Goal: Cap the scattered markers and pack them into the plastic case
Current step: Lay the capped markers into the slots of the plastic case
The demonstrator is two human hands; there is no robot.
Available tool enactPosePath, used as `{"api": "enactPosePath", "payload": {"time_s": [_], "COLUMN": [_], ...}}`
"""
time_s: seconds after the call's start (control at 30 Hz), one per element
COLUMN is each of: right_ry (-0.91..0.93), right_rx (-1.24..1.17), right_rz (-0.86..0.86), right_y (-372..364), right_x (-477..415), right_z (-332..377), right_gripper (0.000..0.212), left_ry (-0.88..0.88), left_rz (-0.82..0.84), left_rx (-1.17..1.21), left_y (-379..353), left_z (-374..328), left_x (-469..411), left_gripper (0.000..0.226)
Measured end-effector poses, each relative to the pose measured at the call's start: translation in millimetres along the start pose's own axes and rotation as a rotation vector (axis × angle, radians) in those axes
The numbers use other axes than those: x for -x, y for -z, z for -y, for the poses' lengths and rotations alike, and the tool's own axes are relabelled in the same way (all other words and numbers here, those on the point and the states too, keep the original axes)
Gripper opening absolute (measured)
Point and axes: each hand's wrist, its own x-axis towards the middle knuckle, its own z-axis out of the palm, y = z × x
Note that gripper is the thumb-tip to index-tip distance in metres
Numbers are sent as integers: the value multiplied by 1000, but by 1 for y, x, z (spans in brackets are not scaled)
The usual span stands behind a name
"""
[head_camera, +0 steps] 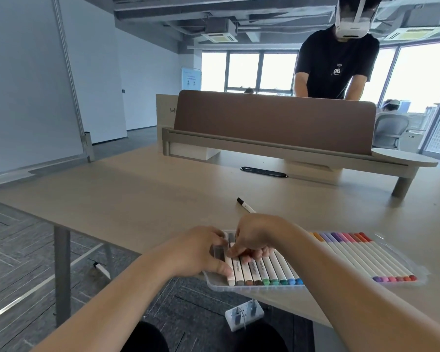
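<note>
A clear plastic case (pixel 417 270) lies at the desk's near edge, filled with a row of white markers with coloured caps (pixel 361 255). My left hand (pixel 198 252) grips the case's left end, thumb along its side, beside a grey-capped marker (pixel 218 251). My right hand (pixel 257 237) bends its fingers down onto the markers at the left part of the row, pressing one into place. One black-capped marker (pixel 245 205) lies loose on the desk just beyond my right hand.
The beige desk (pixel 137 199) has a brown divider screen (pixel 274 118) and a shelf at its far side, with a black cable port (pixel 264 172). A person in a black shirt (pixel 335 64) stands behind the divider. A small white bracket (pixel 244 315) lies on the floor below.
</note>
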Motion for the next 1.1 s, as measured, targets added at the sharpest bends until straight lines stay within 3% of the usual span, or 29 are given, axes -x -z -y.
{"api": "enactPosePath", "payload": {"time_s": [0.17, 0.27, 0.37, 0.5, 0.6, 0.7, 0.8, 0.97, 1.1], "right_ry": [18, 91, 193, 144, 34, -100, -185, -268, -234], "right_rx": [-13, -143, -273, -277, -100, 22, 28, 77, 49], "right_rz": [20, -33, -75, -359, -602, -711, -703, -636, -643], "right_y": [0, -2, 4, 16, 30, 43, 51, 56, 57], "right_x": [1, 2, 7, -12, -45, -71, -88, -104, -100], "right_z": [0, -12, -23, -32, -42, -50, -55, -52, -46], "right_gripper": [38, 27, 26, 29, 23, 25, 31, 21, 20], "left_ry": [38, 27, 59, 47, 51, 44, 32, 58, 84], "left_rz": [26, -114, -251, -303, -300, -331, -347, -358, -361], "left_rx": [150, 58, 109, 186, 240, 272, 232, 273, 299], "left_y": [1, 2, 4, 7, 11, 15, 16, 12, 12], "left_z": [-1, -1, 0, -4, -7, -7, -7, 5, 10], "left_x": [-1, -3, -10, -27, -47, -69, -85, -93, -87], "left_gripper": [46, 28, 27, 26, 26, 25, 24, 21, 19]}}
